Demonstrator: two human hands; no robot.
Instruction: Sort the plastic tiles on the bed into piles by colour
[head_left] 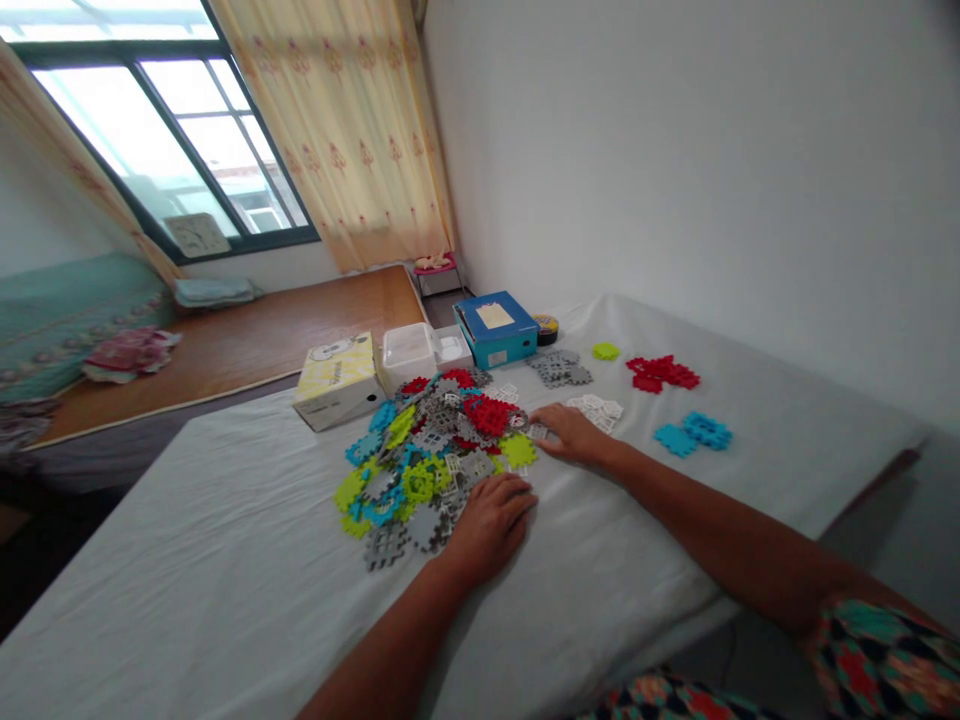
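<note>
Head view: you face a white-covered table (225, 560).
Mixed pile: the heap of toothed tiles (431, 450) sits mid-table, still large.
Sorted so far: grey group (560, 369), red group (662, 373), blue group (691, 433), white pieces (598, 411) and one green tile (605, 351) lie far right.
Left hand (491, 522): loosely curled on the pile's near edge; grip unclear.
Right hand (571, 432): flat, fingers at a pale piece; hold unclear.

Both arms reach fwd, forearms bare, patterned sleeve at the right elbow; left hand (491, 520) lies palm down w/ fingers loosely curled, right hand (571, 433) stretched further out, palm down, fingers pointing left.
</note>
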